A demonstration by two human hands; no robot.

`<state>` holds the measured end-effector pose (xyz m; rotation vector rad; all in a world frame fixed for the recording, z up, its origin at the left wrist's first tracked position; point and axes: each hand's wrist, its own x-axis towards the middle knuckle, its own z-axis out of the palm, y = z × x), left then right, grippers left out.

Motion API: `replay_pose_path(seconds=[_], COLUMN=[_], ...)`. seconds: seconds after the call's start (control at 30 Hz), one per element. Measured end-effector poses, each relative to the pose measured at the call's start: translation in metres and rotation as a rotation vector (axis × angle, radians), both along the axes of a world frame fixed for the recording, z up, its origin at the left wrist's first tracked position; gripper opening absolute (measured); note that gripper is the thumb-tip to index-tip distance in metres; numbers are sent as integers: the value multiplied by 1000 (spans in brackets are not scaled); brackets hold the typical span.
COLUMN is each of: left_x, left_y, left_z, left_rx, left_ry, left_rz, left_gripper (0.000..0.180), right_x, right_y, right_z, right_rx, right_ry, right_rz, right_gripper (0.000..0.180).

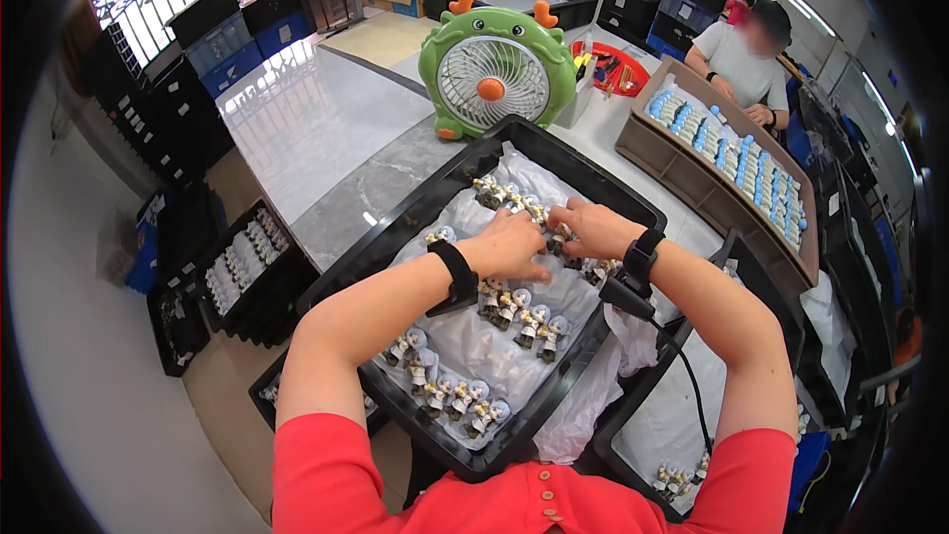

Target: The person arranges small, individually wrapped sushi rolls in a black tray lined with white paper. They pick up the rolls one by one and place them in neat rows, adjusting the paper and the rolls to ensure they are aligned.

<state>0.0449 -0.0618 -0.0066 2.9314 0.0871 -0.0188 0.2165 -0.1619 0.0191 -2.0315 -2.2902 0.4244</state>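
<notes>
A black tray lined with white plastic sheeting holds rows of small figurines with pale heads, white tops and dark bases. Over its upper middle, my left hand has its fingertips against the figurine row, its thumb stretched away from them. Close beside it, my right hand has its fingers bent down round a figurine in that row; part of this figurine is hidden. Nearer rows of figurines lie on the sheeting below my hands, with others along the near left edge.
A green cartoon-shaped fan stands just beyond the tray. To the right are a brown crate of blue-topped pieces and another black tray. A cable hangs from my right wrist device. Across the table sits a person.
</notes>
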Motion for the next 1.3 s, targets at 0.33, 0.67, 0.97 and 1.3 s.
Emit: replay_pose_path(seconds=[0.33,0.67,0.97,1.3], left_x=[-12,7,6,-11], left_y=[-13,-11,20,62], left_z=[-10,-3,5,2], left_rx=[18,-126,-129,26], left_ry=[-70,-302,-311,-172], left_rz=[-59,68,305,401], left_gripper=[39,36,27,16], right_x=[-13,18,13,10], right_y=[5,-16,-21,-26], right_z=[3,13,4,1], right_rx=[33,-89,-157,-31], right_ry=[-107,103,8,82], right_rz=[77,-153,-124,-69], right_gripper=[41,61,42,37])
